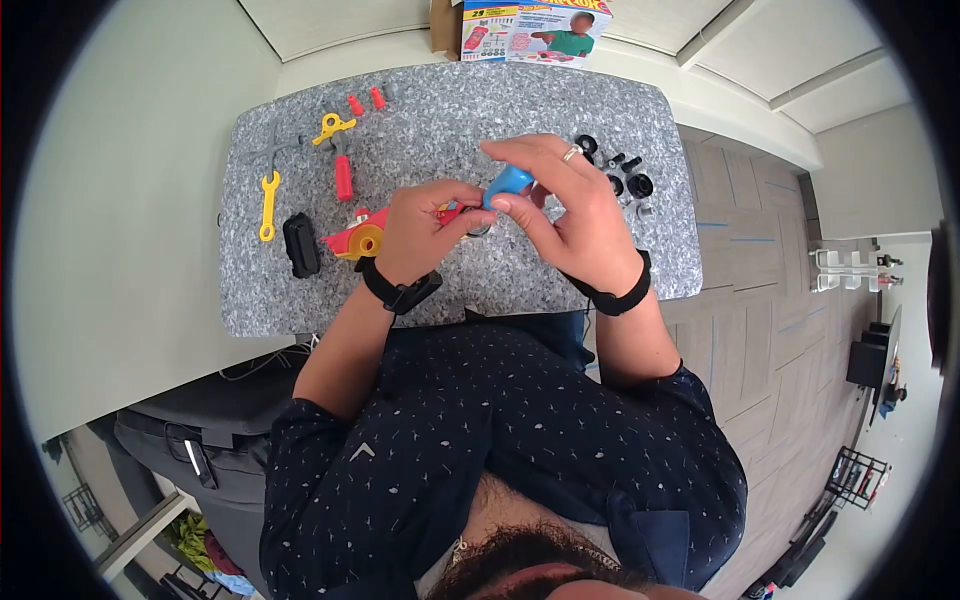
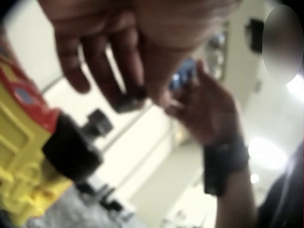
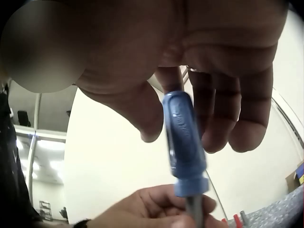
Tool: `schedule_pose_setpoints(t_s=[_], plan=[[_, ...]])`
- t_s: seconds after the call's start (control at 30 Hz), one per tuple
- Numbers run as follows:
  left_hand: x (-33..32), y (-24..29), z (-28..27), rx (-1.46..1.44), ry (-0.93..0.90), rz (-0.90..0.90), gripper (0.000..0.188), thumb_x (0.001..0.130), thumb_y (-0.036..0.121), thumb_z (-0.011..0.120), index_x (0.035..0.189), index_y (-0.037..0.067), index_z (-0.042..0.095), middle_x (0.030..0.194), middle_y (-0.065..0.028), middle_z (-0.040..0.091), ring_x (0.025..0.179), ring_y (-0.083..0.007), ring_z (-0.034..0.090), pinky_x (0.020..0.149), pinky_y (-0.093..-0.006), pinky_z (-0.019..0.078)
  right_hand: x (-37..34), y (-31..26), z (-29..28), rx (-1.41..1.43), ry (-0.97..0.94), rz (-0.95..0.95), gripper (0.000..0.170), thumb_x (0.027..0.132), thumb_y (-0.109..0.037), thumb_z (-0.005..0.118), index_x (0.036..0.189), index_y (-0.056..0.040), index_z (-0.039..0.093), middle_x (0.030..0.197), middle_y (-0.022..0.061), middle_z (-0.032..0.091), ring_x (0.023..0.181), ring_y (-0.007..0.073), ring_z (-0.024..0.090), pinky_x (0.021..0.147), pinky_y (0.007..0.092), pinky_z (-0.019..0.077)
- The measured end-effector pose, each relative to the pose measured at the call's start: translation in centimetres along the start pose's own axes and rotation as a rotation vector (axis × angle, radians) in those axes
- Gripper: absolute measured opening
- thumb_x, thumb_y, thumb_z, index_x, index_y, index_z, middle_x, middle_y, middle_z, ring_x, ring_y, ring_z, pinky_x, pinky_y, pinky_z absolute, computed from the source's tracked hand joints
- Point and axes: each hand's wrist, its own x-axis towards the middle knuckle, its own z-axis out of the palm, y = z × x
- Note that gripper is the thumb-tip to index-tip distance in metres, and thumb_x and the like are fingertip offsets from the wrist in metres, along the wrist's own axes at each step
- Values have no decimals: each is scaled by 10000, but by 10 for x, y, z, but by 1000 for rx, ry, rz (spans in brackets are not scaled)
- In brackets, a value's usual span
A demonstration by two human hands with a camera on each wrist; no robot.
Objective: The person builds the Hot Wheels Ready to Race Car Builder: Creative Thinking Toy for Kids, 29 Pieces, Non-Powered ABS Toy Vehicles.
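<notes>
A toy screwdriver (image 3: pixel 184 135) with a blue handle and grey shaft is between both hands, over the front half of the table. My right hand (image 1: pixel 580 205) has thumb and fingers about its handle, the index finger reaching over in the head view. With thumb and fingertips, my left hand (image 1: pixel 420 235) pinches the grey shaft just below the handle, best seen in the right wrist view. Beneath the left hand lies a red and yellow toy car (image 1: pixel 345 240), partly hidden. Its side shows a black part (image 2: pixel 71 149) in the blurred left wrist view.
On the speckled table (image 1: pixel 460 110), a black piece (image 1: pixel 300 245), yellow wrench (image 1: pixel 268 205), grey cross-shaped tool (image 1: pixel 270 152) and red-handled tool (image 1: pixel 343 177) lie left. Small red pieces (image 1: pixel 377 98) lie behind them. Black wheels (image 1: pixel 640 186) lie right. A toy box (image 1: pixel 535 38) stands beyond the back edge.
</notes>
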Motion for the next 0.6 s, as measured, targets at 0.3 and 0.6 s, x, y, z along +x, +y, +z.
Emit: schedule_pose_setpoints(t_s=[0.3,0.6], plan=[[-1,-24,-3,-37,-43,164,241,1008,72,833,1233,14,766,1072,-94,800,1009,-177,785,861,-321,598,0,11,13,68,-7,-56,352,972,-69,845,1316,-38,778,1238,132,775,939,256,765,804,351,624],[-6,-27,-4,-241,-62,5,381,1026,20,787,1392,-16,689,1253,-138,793,1185,-198,767,1028,-370,619,3,27,31,87,122,-154,378,867,-182,983,1172,-58,797,1153,89,752,685,145,625,617,298,534]])
